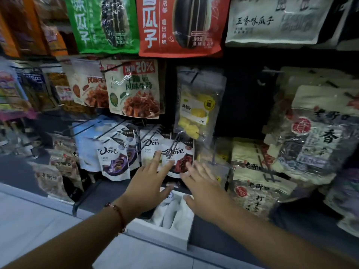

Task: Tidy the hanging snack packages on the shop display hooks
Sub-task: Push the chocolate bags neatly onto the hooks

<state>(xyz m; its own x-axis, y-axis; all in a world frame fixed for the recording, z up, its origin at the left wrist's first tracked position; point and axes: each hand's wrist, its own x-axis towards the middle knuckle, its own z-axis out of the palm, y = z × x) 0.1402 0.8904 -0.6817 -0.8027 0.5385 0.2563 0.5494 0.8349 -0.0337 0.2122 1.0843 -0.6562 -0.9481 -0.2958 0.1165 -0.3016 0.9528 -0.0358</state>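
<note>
Left hand [149,180]: fingers straight and spread, tips on the lower front of the red Dove pack [179,159]; holds nothing. A bead bracelet [118,215] sits on that wrist. Right hand [204,188]: fingers also straight and apart, tips at the red pack's lower right edge; motion blur, so cannot tell if they touch it. Nothing gripped by either hand.

Red Dove pack hangs on a wire hook [174,142] in the lowest hook row, front of its line, with a white Dove pack [150,147] just behind and to its left. Left again, a purple Dove pack [114,162] fronts its own hook, more pale packs stacked behind it.

Directly above the red pack: a clear bag of yellow dried fruit [196,111], its bottom edge overlapping the hook. Left of that, beef snack bags [136,90] in the middle row. Top row: green seed bag [103,24], red seed bag [180,26], white seed bag [277,20]. Right side of the rack: large seed bags [318,136] with black script, hanging crowded and tilted.

Under the hands, a white box [165,232] stands at the rack's base with pale packets upright inside. Light floor tiles [29,220] lower left.
</note>
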